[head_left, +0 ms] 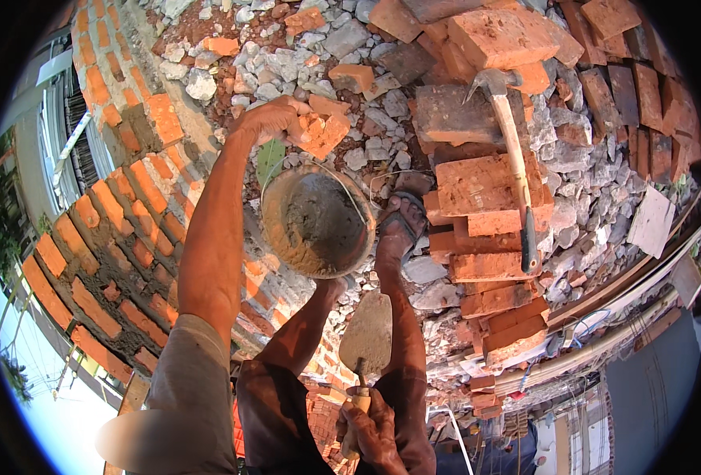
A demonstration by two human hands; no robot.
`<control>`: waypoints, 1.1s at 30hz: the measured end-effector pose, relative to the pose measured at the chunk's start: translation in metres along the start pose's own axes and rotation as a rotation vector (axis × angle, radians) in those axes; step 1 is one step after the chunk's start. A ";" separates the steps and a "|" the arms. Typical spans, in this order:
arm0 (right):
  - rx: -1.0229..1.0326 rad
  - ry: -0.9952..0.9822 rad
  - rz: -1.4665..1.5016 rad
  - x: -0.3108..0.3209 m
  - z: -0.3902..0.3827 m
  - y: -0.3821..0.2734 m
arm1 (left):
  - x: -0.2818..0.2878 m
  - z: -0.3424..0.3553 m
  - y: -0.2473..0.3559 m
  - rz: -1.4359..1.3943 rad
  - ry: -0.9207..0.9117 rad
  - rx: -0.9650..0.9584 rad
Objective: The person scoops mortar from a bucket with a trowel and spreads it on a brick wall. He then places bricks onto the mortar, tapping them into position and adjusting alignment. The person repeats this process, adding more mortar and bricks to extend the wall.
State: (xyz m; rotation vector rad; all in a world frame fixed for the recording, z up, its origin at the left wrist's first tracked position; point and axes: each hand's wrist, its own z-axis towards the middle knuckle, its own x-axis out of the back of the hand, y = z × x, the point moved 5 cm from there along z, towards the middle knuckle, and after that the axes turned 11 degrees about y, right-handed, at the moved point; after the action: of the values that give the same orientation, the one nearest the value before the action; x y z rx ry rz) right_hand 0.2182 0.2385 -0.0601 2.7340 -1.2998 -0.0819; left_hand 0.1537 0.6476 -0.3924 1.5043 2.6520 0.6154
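Note:
Out ahead, above the rubble, my left hand [275, 120] is closed on a broken orange brick [323, 133]. Just nearer stands a round bucket [274, 241] with a thin wire handle, partly filled with wet grey mortar [319, 210]. Low in the view, my right hand [373, 431] wraps round the wooden handle of a trowel [367, 332]. The trowel's blade points away from me, between my legs, with a grey film of mortar over it. Its handle is partly hidden by my fingers.
Left of me runs a brick wall [121, 229] with mortar joints. A claw hammer [511, 150] lies on stacked bricks [477, 190] at right. Broken concrete rubble [350, 39] covers the ground ahead. My sandalled foot [404, 218] is beside the bucket.

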 end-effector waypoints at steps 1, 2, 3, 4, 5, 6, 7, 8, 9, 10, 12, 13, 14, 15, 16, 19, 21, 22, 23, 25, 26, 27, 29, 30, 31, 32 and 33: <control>-0.001 0.005 -0.004 0.000 0.000 0.000 | -0.005 0.000 0.000 -0.020 -0.036 0.018; -0.004 0.009 -0.008 0.000 0.000 0.000 | -0.012 0.001 0.000 -0.040 -0.074 0.039; -0.007 0.015 -0.010 0.000 0.000 0.001 | -0.017 0.001 -0.003 -0.031 -0.093 0.074; 0.013 0.002 -0.009 0.000 0.000 0.001 | -0.020 0.000 -0.003 -0.101 -0.114 0.052; 0.034 -0.010 -0.007 -0.001 0.000 0.000 | -0.023 -0.001 -0.004 -0.142 -0.116 0.042; 0.055 -0.021 -0.005 -0.001 0.000 0.000 | -0.026 -0.003 -0.005 -0.172 -0.111 0.033; 0.048 -0.014 0.006 -0.001 0.001 0.001 | -0.030 -0.007 -0.006 -0.263 -0.107 0.008; 0.042 -0.010 0.014 0.000 0.001 0.003 | -0.032 -0.015 -0.005 -0.344 -0.088 -0.019; 0.042 -0.011 0.020 -0.001 0.002 0.003 | -0.032 -0.024 -0.003 -0.428 -0.077 -0.058; 0.051 -0.012 0.009 -0.001 0.002 0.004 | -0.033 -0.037 0.000 -0.515 -0.097 -0.074; 0.068 -0.028 -0.006 -0.003 0.004 0.005 | -0.035 -0.073 0.007 -0.696 -0.161 -0.129; 0.061 -0.053 0.031 -0.006 0.005 0.006 | -0.035 -0.095 0.010 -0.806 -0.160 -0.169; 0.150 -0.093 0.017 -0.009 0.005 0.002 | -0.035 -0.120 0.013 -0.918 -0.158 -0.210; 0.171 -0.087 0.005 -0.010 0.007 0.003 | -0.034 -0.148 0.017 -1.038 -0.156 -0.259; 0.187 -0.114 0.009 -0.012 0.007 0.003 | -0.032 -0.179 0.021 -1.083 -0.196 -0.330; 0.276 -0.130 -0.059 -0.016 -0.001 0.002 | -0.028 -0.271 0.028 -1.411 -0.150 -0.367; 0.346 -0.125 -0.123 -0.017 -0.017 -0.004 | -0.022 -0.334 0.049 -1.574 -0.292 -0.493; 0.342 -0.064 -0.215 -0.014 -0.029 -0.005 | -0.023 -0.370 0.063 -1.652 -0.455 -0.545; 0.447 -0.139 -0.274 -0.014 -0.050 -0.015 | -0.024 -0.405 0.073 -1.713 -0.512 -0.564; 0.620 -0.135 -0.390 -0.011 -0.094 -0.039 | -0.014 -0.474 0.089 -1.715 -0.527 -0.625; 0.758 -0.079 -0.518 -0.011 -0.119 -0.054 | -0.008 -0.509 0.090 -1.670 -0.461 -0.640; 0.764 -0.053 -0.575 -0.008 -0.144 -0.063 | -0.003 -0.540 0.092 -1.623 -0.395 -0.643; 0.886 0.041 -0.758 -0.003 -0.197 -0.088 | 0.007 -0.592 0.094 -1.620 -0.356 -0.730; 1.022 0.075 -0.862 -0.005 -0.225 -0.101 | 0.013 -0.610 0.093 -1.619 -0.335 -0.754; 1.150 0.078 -0.908 -0.007 -0.255 -0.106 | 0.014 -0.625 0.090 -1.615 -0.357 -0.743; 1.256 0.119 -1.002 -0.008 -0.283 -0.110 | 0.016 -0.637 0.084 -1.553 -0.290 -0.769; 1.365 0.120 -1.035 -0.013 -0.311 -0.112 | 0.019 -0.641 0.077 -1.501 -0.200 -0.748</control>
State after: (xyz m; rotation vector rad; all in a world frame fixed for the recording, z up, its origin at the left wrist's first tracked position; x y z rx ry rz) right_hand 0.3268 0.3434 0.2342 3.9422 0.5673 1.2603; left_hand 0.0675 0.4915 0.2285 -0.5951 2.0981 0.9224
